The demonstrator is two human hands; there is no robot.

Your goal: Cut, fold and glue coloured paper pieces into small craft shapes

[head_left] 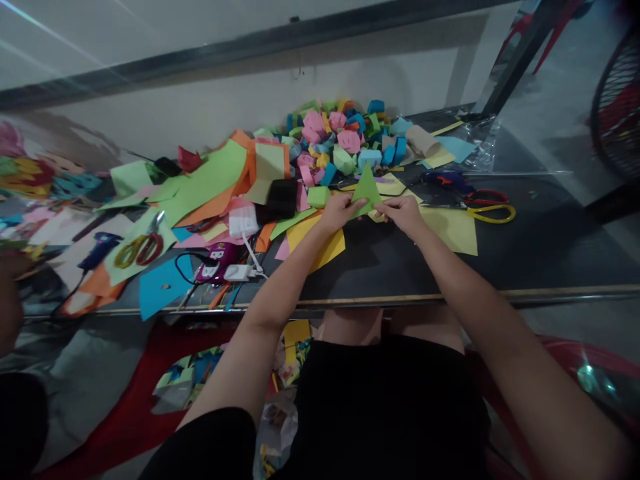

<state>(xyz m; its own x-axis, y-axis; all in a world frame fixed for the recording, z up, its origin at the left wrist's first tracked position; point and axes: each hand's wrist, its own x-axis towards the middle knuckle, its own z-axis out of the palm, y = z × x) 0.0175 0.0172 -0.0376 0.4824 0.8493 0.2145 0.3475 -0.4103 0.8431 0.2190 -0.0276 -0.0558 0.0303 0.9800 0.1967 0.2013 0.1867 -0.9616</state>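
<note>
Between my hands is a green piece of paper with a pointed, triangular top, held above the table. My left hand pinches its lower left side. At its lower right corner, the fingers of my right hand are closed on the edge. Yellow sheets lie under and beside my left forearm, and a pale yellow sheet lies to the right of my right hand. Just behind my left hand sits a small green paper box.
A heap of folded paper shapes lies at the back. Scissors with red and yellow handles and a blue glue gun are on the right. Another pair of scissors, a purple power strip and a co-worker's arm are left.
</note>
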